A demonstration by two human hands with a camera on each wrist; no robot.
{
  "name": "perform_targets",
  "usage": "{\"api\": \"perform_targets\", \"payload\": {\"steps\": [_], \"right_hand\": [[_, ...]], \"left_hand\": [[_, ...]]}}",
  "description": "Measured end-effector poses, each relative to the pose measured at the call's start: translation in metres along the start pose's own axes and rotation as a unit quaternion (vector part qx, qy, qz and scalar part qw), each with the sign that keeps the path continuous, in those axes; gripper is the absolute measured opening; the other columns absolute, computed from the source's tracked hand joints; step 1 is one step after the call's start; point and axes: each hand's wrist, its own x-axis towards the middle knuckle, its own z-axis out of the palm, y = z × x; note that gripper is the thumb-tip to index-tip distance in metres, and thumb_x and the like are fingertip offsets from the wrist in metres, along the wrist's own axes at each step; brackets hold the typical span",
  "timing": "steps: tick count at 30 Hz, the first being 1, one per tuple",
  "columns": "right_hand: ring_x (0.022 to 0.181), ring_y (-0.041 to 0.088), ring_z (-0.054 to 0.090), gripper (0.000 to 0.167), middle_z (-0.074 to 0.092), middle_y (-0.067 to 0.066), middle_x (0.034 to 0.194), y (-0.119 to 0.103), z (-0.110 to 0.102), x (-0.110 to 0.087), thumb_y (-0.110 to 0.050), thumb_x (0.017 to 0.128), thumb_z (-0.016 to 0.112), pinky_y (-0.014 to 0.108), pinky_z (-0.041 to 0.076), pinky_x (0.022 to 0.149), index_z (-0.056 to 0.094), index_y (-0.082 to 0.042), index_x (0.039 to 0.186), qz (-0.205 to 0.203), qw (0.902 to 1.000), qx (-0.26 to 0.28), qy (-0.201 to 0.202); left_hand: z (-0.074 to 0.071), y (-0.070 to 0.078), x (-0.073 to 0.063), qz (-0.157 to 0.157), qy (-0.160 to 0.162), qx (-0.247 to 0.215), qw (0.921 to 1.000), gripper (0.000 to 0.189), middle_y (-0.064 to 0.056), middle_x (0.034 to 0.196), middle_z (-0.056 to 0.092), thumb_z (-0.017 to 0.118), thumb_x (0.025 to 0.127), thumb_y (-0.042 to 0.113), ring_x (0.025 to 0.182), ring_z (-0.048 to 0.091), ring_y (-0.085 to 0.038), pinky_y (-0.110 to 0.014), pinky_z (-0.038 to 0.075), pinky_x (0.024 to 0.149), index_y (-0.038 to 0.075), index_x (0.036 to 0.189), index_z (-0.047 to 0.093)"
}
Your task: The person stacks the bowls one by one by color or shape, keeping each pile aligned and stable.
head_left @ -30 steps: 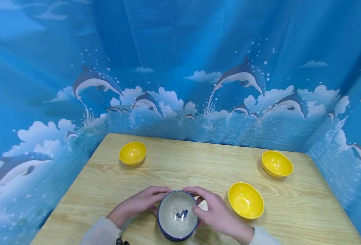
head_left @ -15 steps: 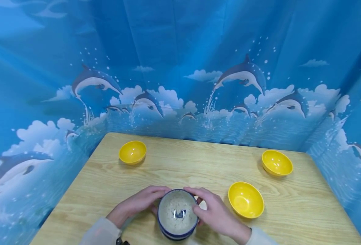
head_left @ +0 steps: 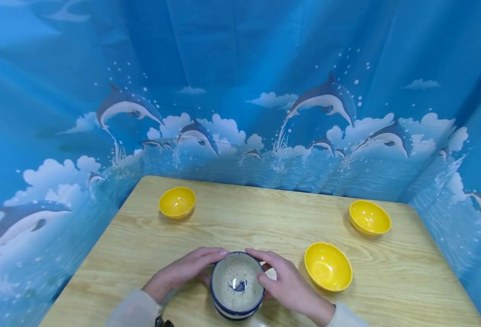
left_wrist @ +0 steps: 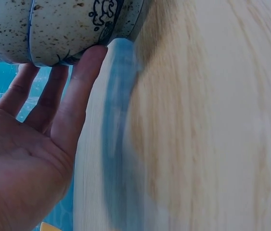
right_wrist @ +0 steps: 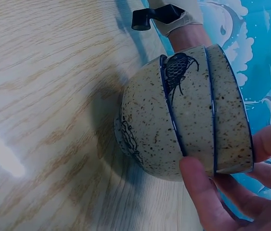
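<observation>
In the head view a stack of nested speckled ceramic bowls with blue rims stands at the front of the table, a dark blue print inside the top one. My left hand cups its left side; in the left wrist view its fingertips touch the speckled wall. From the right, my right hand holds the stack, thumb at the top rim. The right wrist view shows the bowls' rims staggered, with one fingertip at the lowest bowl's rim. The left thumb is outside the left wrist view.
Yellow bowls stand on the wooden table: one back left, one back right, one just right of my right hand. A white object shows partly behind that hand. A blue dolphin-print curtain surrounds the table.
The print inside the top bowl has changed its angle, and more of the lower rims shows at the front. Both hands stay at the stack with little shift.
</observation>
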Motion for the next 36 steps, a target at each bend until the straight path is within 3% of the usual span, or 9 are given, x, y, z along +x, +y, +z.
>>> {"api": "perform_targets", "payload": {"steps": [5,17,20,25,27,30,32,36], "right_hand": [[0.117,0.031,0.066,0.05,0.066,0.018,0.147,0.003,-0.001,0.0,-0.011,0.105,0.064,0.03,0.069,0.067,0.06,-0.012,0.155,-0.001,1.0,0.002,0.0],[0.127,0.039,0.064,0.042,0.068,0.019,0.144,0.004,-0.003,-0.001,-0.022,0.112,0.061,0.026,0.068,0.073,0.062,-0.015,0.153,0.01,0.9998,0.017,-0.003],[0.125,0.036,0.066,0.041,0.071,0.016,0.142,0.003,-0.004,-0.002,-0.025,0.112,0.062,0.025,0.067,0.08,0.064,-0.016,0.152,-0.004,1.0,0.0,0.004],[0.12,0.029,0.069,0.038,0.074,0.004,0.139,0.001,-0.004,-0.002,-0.031,0.112,0.061,0.034,0.061,0.096,0.067,-0.02,0.149,-0.013,0.9988,-0.043,0.02],[0.125,0.031,0.069,0.038,0.073,0.005,0.144,0.001,-0.004,-0.002,-0.034,0.113,0.06,0.041,0.062,0.1,0.067,-0.021,0.148,0.0,0.9988,-0.042,0.023],[0.135,0.036,0.066,0.039,0.069,0.006,0.149,0.001,-0.003,-0.002,-0.04,0.114,0.057,0.054,0.059,0.109,0.068,-0.023,0.147,0.022,0.9986,-0.039,0.03],[0.14,0.038,0.063,0.04,0.067,0.007,0.152,0.002,-0.002,-0.001,-0.042,0.114,0.055,0.062,0.055,0.113,0.069,-0.023,0.147,0.027,0.9985,-0.037,0.03],[0.133,0.034,0.066,0.039,0.07,0.005,0.148,0.003,-0.002,-0.001,-0.042,0.114,0.056,0.057,0.056,0.11,0.069,-0.025,0.146,0.028,0.9981,-0.046,0.03]], "left_hand": [[-0.003,0.0,0.0,-0.004,-0.012,-0.001,0.9999,0.055,-0.016,0.158,0.06,0.054,0.113,0.047,0.136,0.061,-0.027,-0.04,0.066,0.09,0.008,0.151,0.064],[-0.008,0.001,-0.006,0.023,-0.048,-0.012,0.9985,0.058,-0.024,0.159,0.056,0.06,0.111,0.032,0.12,0.071,-0.023,-0.038,0.066,0.095,-0.001,0.158,0.053],[-0.009,0.001,-0.007,0.026,-0.053,-0.009,0.9982,0.058,-0.024,0.16,0.056,0.061,0.111,0.032,0.121,0.071,-0.022,-0.039,0.066,0.097,0.0,0.158,0.052],[-0.01,0.002,-0.007,0.034,-0.055,0.002,0.9979,0.056,-0.022,0.16,0.057,0.062,0.111,0.032,0.123,0.07,-0.023,-0.039,0.065,0.098,0.003,0.158,0.053],[-0.009,0.004,-0.007,0.031,-0.046,0.01,0.9984,0.055,-0.021,0.157,0.061,0.062,0.11,0.034,0.123,0.07,-0.024,-0.041,0.065,0.098,0.004,0.157,0.056],[-0.004,0.01,-0.006,0.039,-0.005,0.066,0.997,0.05,-0.013,0.148,0.069,0.064,0.109,0.04,0.126,0.068,-0.023,-0.045,0.061,0.108,0.01,0.149,0.065],[0.0,0.014,-0.004,0.045,0.032,0.114,0.992,0.045,-0.006,0.14,0.074,0.067,0.108,0.044,0.127,0.068,-0.023,-0.052,0.057,0.112,0.015,0.141,0.072],[0.007,0.02,-0.003,0.068,0.088,0.184,0.9766,0.036,-0.001,0.13,0.08,0.07,0.106,0.047,0.129,0.07,-0.026,-0.059,0.052,0.117,0.021,0.129,0.081]]}}
